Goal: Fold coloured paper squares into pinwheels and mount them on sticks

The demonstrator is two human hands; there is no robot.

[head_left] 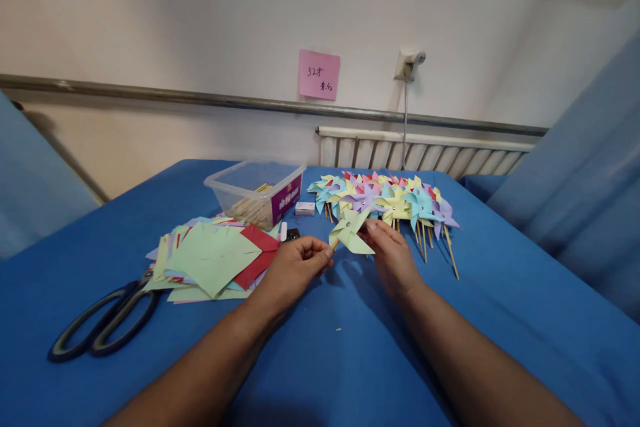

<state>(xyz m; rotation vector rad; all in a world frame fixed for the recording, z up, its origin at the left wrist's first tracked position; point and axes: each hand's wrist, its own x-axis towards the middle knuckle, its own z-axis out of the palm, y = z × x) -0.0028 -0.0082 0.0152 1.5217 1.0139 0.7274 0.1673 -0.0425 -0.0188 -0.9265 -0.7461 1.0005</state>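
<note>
A light green paper pinwheel [350, 230] is held between my two hands over the blue table [325, 347]. My left hand [295, 267] pinches its wooden stick at the lower left. My right hand [390, 253] touches the pinwheel's right side with its fingertips. Just behind lies a pile of finished pinwheels [385, 203] in yellow, purple, blue and pink, their sticks pointing toward me.
A stack of cut coloured paper squares [210, 257] lies to the left, with large black scissors [107, 320] nearer the left edge. A clear plastic box [257, 193] holds wooden sticks. A small white box [305, 208] sits beside it. A radiator [425, 153] and wall stand behind.
</note>
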